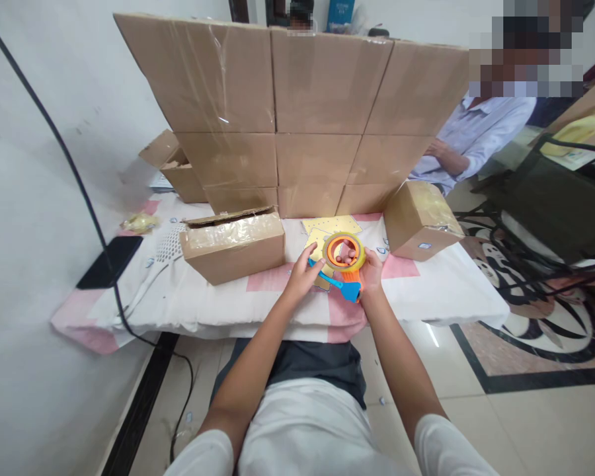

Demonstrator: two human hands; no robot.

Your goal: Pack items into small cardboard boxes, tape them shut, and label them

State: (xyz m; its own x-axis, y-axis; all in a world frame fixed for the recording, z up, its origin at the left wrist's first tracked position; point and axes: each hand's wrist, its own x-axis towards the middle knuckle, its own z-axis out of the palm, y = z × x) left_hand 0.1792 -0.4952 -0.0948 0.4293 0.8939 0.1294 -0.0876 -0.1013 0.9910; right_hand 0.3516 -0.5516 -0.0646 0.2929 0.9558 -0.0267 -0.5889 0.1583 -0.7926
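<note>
An orange and blue tape dispenser (346,261) with a roll of clear tape sits in both my hands above the cloth-covered table (441,287). My right hand (370,271) grips its right side and orange handle. My left hand (303,273) pinches the blue part at its left. A yellow sheet (322,228) lies flat under and behind the dispenser. A taped cardboard box (234,243) rests just left of my hands, and a smaller tilted box (420,219) just right.
A wall of stacked cardboard boxes (302,112) fills the back of the table. A white mesh swatter (168,246) and a black cable (86,198) lie at the left. Another person in a light shirt (476,132) sits behind right. A dark basket (555,198) stands at right.
</note>
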